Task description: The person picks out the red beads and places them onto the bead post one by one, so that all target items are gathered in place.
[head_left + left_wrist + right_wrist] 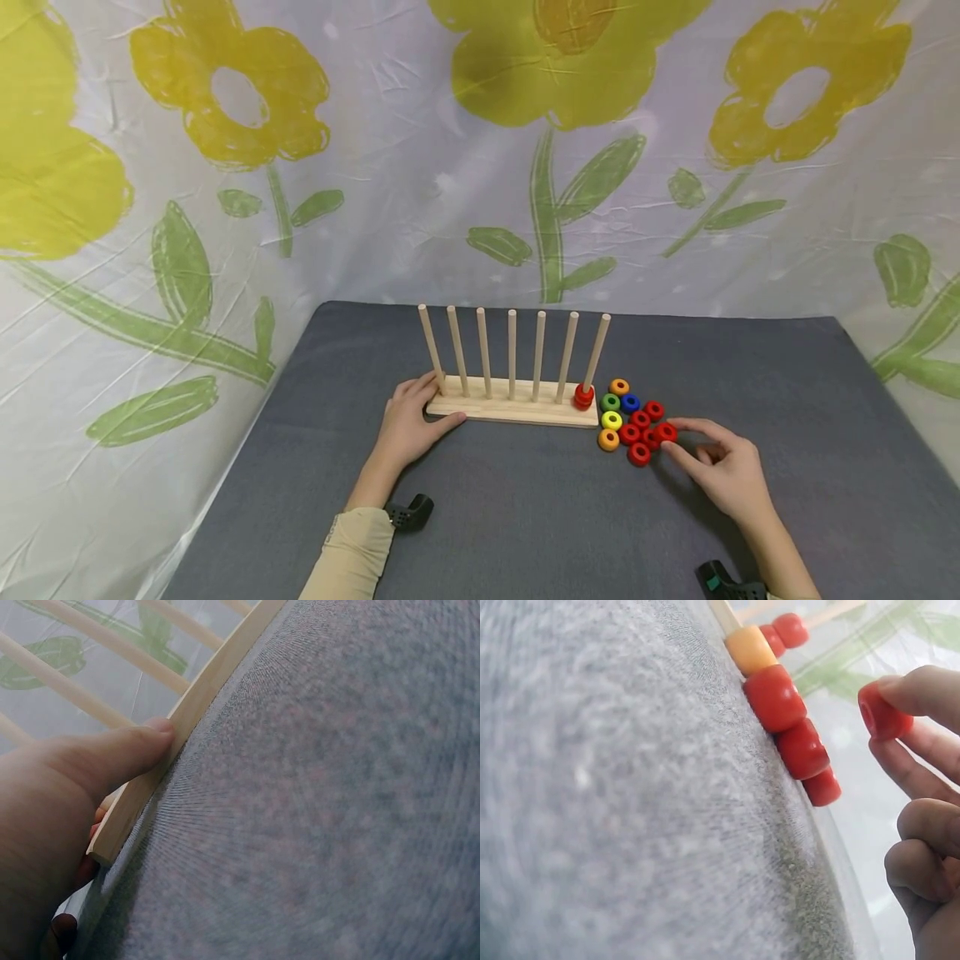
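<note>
Pinches a red ring (885,716) between thumb and fingers of the right hand (726,473), clear of the grey cloth (525,517), at the right edge of the loose coloured rings (632,439). Farther left, grips the left end of a wooden stand (517,412) with the left hand (408,427). Bears stacked red rings (582,402) low on the rightmost peg (597,350). Shows a flowered backdrop (390,208) behind.

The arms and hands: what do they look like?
The left hand wears no glove, with a beige sleeve and curved black device behind it; the right hand, also gloveless, has another black device, with a small green mark, at its wrist.
</note>
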{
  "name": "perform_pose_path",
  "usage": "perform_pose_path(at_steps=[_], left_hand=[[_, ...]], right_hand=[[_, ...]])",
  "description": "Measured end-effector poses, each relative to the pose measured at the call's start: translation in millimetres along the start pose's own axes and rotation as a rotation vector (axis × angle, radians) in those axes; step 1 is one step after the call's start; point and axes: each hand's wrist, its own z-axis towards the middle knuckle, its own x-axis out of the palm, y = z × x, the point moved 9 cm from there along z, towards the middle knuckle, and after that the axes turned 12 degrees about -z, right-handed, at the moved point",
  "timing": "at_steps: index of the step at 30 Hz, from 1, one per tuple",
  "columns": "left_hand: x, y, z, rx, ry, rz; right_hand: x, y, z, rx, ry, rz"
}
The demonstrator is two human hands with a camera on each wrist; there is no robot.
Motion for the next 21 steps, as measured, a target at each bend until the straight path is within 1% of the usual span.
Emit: perform_pose_path(at_steps=[10, 21], left_hand=[[-0.2, 0.0, 0.4, 0.004, -0.001, 0.004], [0.6, 0.5, 0.6, 0.004, -0.004, 0.0]], right_hand=[[-1.3, 2.8, 1.6, -0.006, -0.012, -0.001], [3.9, 5.6, 5.2, -0.045, -0.027, 0.002]])
